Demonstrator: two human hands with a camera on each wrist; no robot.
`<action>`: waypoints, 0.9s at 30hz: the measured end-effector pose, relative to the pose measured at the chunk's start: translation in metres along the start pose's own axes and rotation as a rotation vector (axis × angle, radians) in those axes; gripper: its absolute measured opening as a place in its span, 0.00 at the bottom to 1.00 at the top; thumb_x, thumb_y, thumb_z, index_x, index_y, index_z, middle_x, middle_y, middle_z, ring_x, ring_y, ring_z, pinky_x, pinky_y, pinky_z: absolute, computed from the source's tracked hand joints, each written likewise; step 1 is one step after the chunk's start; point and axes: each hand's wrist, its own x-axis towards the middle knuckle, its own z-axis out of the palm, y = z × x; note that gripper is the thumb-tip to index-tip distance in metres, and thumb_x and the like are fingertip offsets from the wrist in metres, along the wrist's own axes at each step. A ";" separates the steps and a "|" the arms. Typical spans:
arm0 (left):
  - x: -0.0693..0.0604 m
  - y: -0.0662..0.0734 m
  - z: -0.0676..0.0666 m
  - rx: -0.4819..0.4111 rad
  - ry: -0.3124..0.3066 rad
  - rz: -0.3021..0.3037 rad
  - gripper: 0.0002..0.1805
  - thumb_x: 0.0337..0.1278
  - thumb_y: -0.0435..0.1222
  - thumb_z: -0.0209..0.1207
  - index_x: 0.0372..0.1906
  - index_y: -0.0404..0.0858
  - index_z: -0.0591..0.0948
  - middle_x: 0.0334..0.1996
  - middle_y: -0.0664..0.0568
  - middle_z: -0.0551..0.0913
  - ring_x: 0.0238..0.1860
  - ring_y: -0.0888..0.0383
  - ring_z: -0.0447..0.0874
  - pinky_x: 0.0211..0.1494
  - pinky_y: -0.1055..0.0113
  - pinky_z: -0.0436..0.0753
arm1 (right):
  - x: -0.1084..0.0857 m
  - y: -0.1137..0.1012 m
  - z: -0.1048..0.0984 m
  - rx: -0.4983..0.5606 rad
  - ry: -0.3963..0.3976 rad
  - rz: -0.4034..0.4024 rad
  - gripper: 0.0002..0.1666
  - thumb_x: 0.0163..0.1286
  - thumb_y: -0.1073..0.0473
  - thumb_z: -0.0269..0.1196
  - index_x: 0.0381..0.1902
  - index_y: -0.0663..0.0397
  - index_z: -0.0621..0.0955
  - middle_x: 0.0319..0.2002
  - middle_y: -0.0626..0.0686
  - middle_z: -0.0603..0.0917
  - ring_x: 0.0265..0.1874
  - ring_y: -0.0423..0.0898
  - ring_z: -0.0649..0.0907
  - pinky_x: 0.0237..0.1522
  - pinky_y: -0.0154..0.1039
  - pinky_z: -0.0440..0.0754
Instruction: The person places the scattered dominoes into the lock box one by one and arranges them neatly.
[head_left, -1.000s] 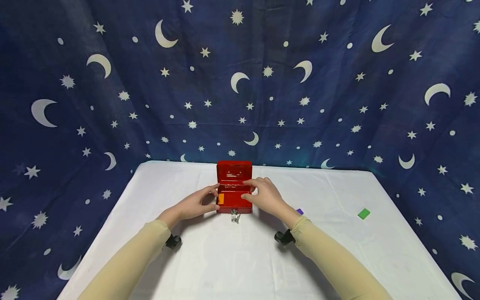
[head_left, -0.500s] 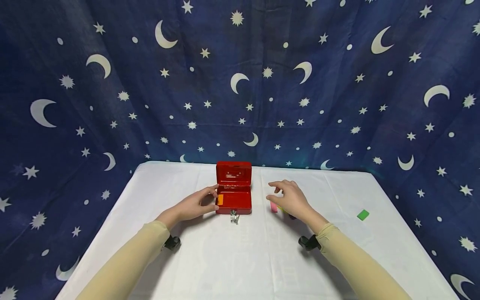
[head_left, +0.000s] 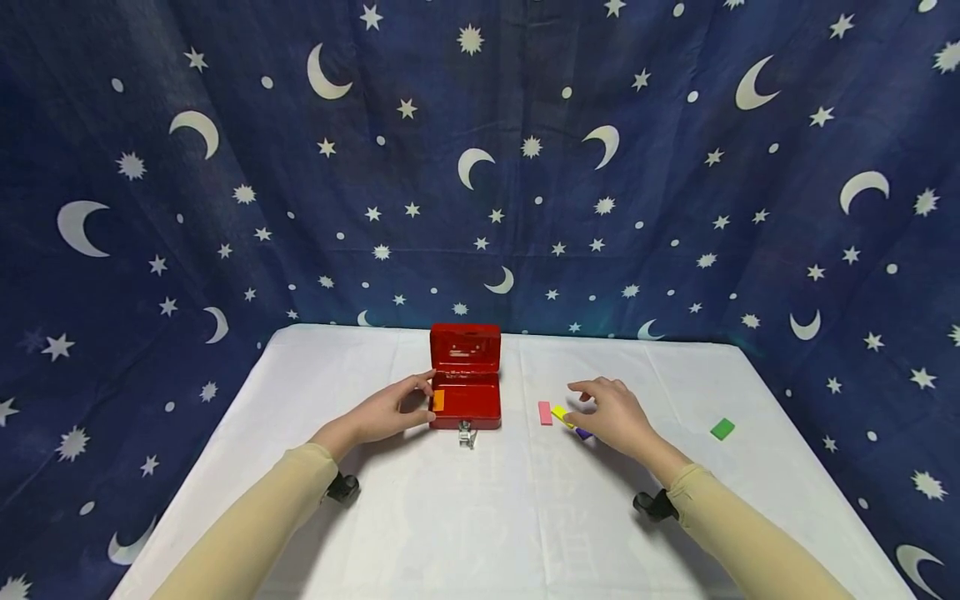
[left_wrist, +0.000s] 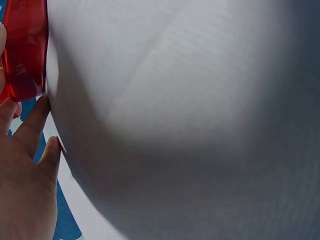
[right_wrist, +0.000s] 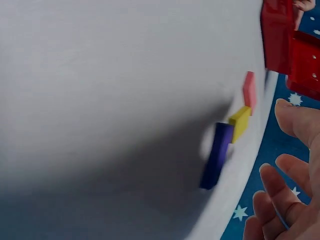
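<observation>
So, spread left fingers [head_left: 412, 384] touch the red box [head_left: 482, 423], presumably steadying it; right fingers [head_left: 588, 387] relaxed, holding nothing, yellow block [head_left: 559, 412] and purple block [head_left: 583, 433] close below.

Dim, slightly blurry wrist views

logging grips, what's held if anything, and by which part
The right hand holds nothing. The left hand touches the red cash box at its left side; whether it grips there cannot be told.
</observation>
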 end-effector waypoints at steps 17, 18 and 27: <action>-0.001 -0.001 0.003 0.008 0.013 -0.011 0.17 0.64 0.53 0.65 0.51 0.54 0.74 0.79 0.63 0.60 0.78 0.53 0.57 0.77 0.43 0.58 | -0.037 0.017 0.027 -0.125 0.114 0.085 0.44 0.53 0.38 0.78 0.64 0.53 0.81 0.49 0.57 0.82 0.47 0.56 0.76 0.45 0.53 0.71; -0.001 -0.001 0.003 0.008 0.014 -0.010 0.17 0.64 0.53 0.65 0.51 0.54 0.74 0.79 0.63 0.60 0.78 0.53 0.57 0.77 0.43 0.58 | -0.039 0.017 0.029 -0.114 0.122 0.097 0.45 0.53 0.38 0.78 0.64 0.54 0.80 0.49 0.57 0.82 0.47 0.56 0.76 0.44 0.53 0.71; 0.000 -0.002 0.002 0.005 0.013 -0.012 0.19 0.63 0.55 0.65 0.51 0.54 0.75 0.78 0.65 0.60 0.78 0.54 0.57 0.77 0.44 0.59 | -0.047 0.012 0.037 -0.002 0.173 0.281 0.46 0.52 0.39 0.78 0.61 0.61 0.78 0.47 0.58 0.81 0.47 0.58 0.75 0.44 0.53 0.69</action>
